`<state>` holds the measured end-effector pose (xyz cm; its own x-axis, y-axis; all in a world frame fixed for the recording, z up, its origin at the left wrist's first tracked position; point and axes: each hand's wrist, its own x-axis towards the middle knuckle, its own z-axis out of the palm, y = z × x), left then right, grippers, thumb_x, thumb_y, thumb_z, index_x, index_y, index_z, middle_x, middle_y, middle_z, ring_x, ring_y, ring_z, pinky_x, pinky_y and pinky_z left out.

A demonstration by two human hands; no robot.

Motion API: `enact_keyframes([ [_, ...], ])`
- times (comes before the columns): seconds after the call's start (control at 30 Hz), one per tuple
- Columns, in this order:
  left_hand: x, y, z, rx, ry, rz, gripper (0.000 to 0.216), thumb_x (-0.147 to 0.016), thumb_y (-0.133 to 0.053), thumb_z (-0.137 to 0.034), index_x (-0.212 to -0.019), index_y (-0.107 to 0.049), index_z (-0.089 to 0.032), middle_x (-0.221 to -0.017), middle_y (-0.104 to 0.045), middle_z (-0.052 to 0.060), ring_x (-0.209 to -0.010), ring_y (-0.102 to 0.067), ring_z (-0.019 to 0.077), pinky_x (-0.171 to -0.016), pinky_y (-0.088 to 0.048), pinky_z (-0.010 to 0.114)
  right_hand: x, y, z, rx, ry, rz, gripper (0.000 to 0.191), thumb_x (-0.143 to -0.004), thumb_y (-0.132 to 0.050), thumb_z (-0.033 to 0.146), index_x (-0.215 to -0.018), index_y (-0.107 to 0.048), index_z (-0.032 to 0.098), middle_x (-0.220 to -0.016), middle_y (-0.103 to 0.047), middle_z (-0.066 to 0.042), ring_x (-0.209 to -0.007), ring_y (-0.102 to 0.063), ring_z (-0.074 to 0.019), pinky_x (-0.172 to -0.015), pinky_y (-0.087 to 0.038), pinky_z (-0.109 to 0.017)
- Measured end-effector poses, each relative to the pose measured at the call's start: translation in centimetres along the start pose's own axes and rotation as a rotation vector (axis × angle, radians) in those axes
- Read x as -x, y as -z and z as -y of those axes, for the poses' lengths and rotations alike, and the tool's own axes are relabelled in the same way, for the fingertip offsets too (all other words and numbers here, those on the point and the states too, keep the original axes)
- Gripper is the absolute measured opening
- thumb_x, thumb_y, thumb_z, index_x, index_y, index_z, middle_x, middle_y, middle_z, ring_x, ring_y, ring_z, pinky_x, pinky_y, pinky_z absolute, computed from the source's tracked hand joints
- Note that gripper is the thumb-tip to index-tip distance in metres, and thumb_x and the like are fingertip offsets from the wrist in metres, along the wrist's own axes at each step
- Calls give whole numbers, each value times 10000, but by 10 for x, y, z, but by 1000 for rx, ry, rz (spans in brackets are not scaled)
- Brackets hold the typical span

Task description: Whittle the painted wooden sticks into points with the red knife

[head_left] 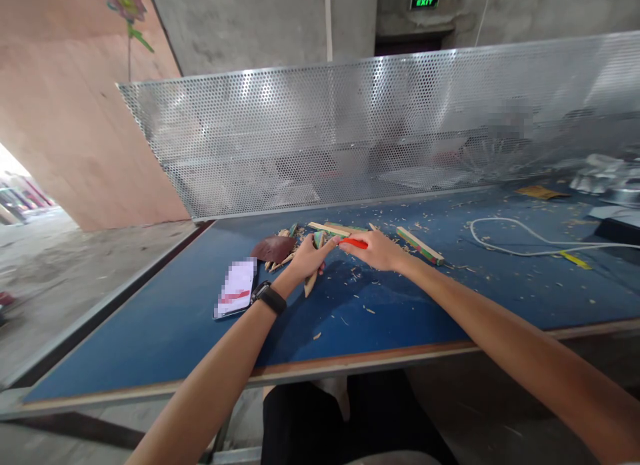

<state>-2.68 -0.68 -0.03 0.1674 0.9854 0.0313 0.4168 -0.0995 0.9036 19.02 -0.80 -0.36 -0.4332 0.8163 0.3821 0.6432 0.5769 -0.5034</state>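
Note:
My left hand (309, 257) is closed around a carved piece of wood (311, 285). Its pale, pointed end sticks out below the palm, and a green-painted part shows above the fingers. In my right hand (381, 251) is a red-handled knife (355, 243), its blade too small to make out. Both hands meet over the blue table, the left thumb close to the knife. Beside my left hand lies a dark reddish-brown, sheet-like piece (274, 249) on top of some wood sticks. Behind the hands are more wood strips (330, 229).
A phone (236, 288) lies left of my wrist on the blue table (165, 345). Right of my hands are a painted wood strip (420, 245), scattered shavings and a white cable (480, 241). A perforated metal screen (300, 138) stands along the back edge.

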Motion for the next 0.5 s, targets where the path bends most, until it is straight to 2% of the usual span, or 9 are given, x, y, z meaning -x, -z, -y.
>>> enact_keyframes([
  [0.23, 3, 0, -5, 31, -24, 30, 512, -896, -712, -670, -867, -418, -251, -482, -476, -79, -376, -432, 91, -410, -350, 239, -1, -1, -5, -75, 36, 21, 678, -978, -461, 754, -1183, -810, 211, -832, -735, -55, -778, -633, -235, -689, -430, -364],
  [0.37, 3, -1, -5, 52, -32, 33, 485, -917, -708, -637, -862, -426, -246, -471, -472, -83, -374, -432, 88, -408, -342, 232, -1, -1, -6, -60, 22, 46, 690, -980, -443, 767, -1084, -821, 199, -811, -736, -58, -768, -641, -232, -681, -429, -364],
  [0.5, 2, -2, -4, 57, -13, 3, 446, -929, -715, -602, -875, -477, -229, -487, -463, -86, -380, -423, 75, -413, -332, 218, -1, -3, 0, 21, -4, -16, 633, -984, -464, 745, -1100, -834, 244, -923, -792, -72, -827, -692, -250, -710, -460, -373],
])
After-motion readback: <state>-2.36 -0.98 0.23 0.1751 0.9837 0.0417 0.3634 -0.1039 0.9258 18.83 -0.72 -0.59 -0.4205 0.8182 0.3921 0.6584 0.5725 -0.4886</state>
